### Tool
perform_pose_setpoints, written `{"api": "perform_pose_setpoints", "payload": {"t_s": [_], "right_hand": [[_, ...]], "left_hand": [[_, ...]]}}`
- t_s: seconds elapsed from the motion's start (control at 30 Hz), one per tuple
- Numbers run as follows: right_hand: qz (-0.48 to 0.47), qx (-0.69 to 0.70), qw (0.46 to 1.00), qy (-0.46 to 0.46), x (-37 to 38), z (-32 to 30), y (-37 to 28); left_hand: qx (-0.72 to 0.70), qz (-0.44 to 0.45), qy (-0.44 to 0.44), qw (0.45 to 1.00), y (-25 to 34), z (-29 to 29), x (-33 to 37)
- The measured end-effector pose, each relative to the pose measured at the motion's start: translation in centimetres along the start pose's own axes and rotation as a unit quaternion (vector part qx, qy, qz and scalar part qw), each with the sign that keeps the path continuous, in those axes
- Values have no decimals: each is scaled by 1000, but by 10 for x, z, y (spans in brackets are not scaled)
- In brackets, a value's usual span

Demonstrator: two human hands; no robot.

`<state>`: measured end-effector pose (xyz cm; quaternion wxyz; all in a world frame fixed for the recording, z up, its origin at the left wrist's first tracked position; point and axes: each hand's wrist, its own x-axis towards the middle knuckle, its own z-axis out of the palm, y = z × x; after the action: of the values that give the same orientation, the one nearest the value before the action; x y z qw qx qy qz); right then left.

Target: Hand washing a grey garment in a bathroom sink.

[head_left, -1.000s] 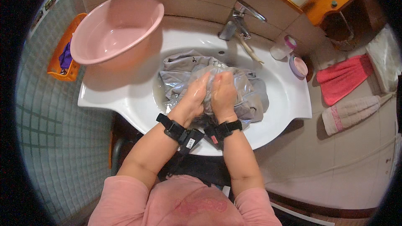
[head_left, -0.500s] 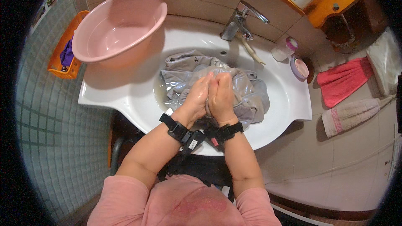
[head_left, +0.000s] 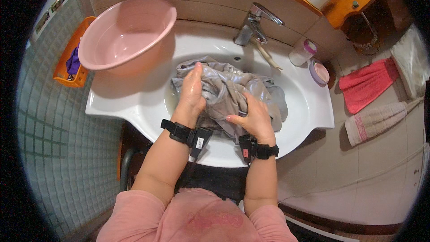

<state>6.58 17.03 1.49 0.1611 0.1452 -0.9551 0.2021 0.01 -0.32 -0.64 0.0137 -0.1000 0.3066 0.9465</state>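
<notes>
A heap of wet grey clothing (head_left: 228, 92) lies in the white washbasin (head_left: 298, 103), with some cloudy water showing at its left edge. My left hand (head_left: 192, 94) stands on edge against the left side of the heap, its fingers stretched out and wet. At the right front of the cloth rests my right hand (head_left: 255, 117), thumb spread away from the fingers; its fingertips touch the fabric. Neither hand is closed round the cloth. Black straps with small boxes sit on both wrists.
A pink plastic tub (head_left: 127, 33) stands on the basin's left ledge, beside an orange basket (head_left: 71, 56). Behind the heap is a chrome faucet (head_left: 253, 27). A lidded jar (head_left: 302, 53) and a small round tub (head_left: 319, 72) stand at the right, near a hanging red towel (head_left: 367, 85).
My hands were pressed together over the middle of the clothing; now they are apart, the left moved left and the right moved right and nearer. More of the grey fabric shows between them.
</notes>
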Motion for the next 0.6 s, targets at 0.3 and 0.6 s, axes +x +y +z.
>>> {"api": "perform_pose_setpoints", "payload": {"t_s": [0.3, 0.6], "right_hand": [[211, 356, 907, 69, -18, -34, -31], [221, 689, 643, 251, -2, -24, -13]], "left_hand": [[429, 437, 138, 779, 5, 11, -11], [481, 267, -239, 800, -16, 16, -31]]}}
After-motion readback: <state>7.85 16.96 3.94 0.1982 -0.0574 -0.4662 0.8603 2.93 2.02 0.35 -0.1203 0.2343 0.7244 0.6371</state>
